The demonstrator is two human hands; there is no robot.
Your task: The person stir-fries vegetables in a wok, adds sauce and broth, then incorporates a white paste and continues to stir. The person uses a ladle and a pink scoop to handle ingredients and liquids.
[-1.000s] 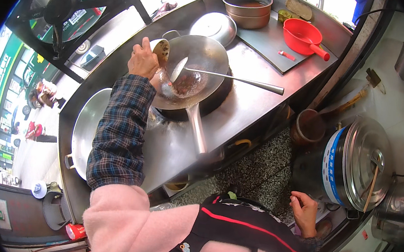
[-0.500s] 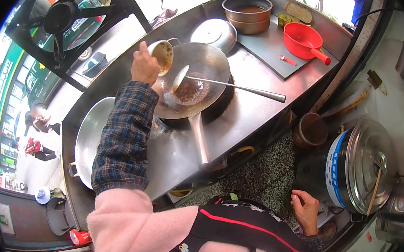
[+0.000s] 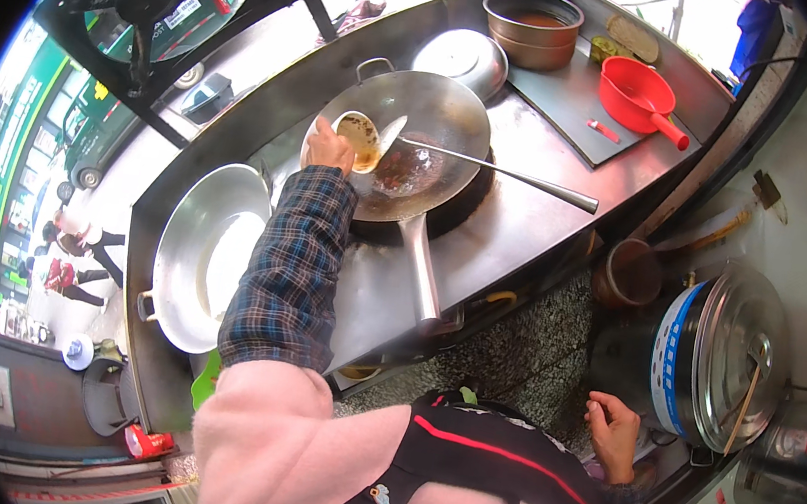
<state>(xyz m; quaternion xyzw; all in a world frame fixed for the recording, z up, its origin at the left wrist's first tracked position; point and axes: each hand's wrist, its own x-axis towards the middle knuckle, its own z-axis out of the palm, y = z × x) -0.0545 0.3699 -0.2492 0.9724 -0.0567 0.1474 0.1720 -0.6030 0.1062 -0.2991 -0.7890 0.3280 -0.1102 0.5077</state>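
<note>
My left hand grips a small white bowl by its side, tilted over the wok with its mouth toward the middle. Brown sauce with dark bits shows at the bowl's lower lip. Steel sides slope down to a little reddish-brown liquid in the wok's bottom. A ladle rests in it, its long handle lying across the right rim, touched by neither hand. Low at the right, my right hand hangs beside my body with fingers loosely bent and nothing visible in them.
A large metal pan stands left of my forearm. Behind the wok are a domed lid, a deep pot and a red plastic dipper. A big lidded steel pot stands at right, near a brown scoop.
My left hand has brought the bowl from the wok's left rim further in over the wok, close to the ladle's head. The whole view has shifted slightly. My right hand stays low.
</note>
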